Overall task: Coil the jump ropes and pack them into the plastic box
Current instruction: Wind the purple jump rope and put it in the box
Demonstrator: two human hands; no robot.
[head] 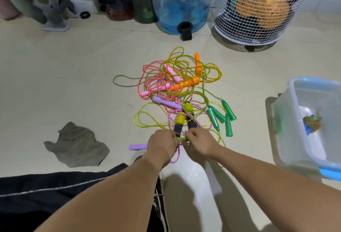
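Near the floor's middle, the tangled heap of coloured plastic jump ropes (177, 88) lies uncoiled. At its near edge the left hand (162, 146) and right hand (200, 143) each pinch a yellow-green cord (180, 138). By the floor's right edge, the clear blue-rimmed plastic box (299, 113) seemingly holds one bundle; most work remains.

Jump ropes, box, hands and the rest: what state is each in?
Jump ropes: tangled in a pile on the floor, uncoiled.
Plastic box: open, holding one small bundle.
Left hand: pinching a yellow-green cord.
Right hand: pinching the same cord.
Grey cloth: crumpled on the floor.
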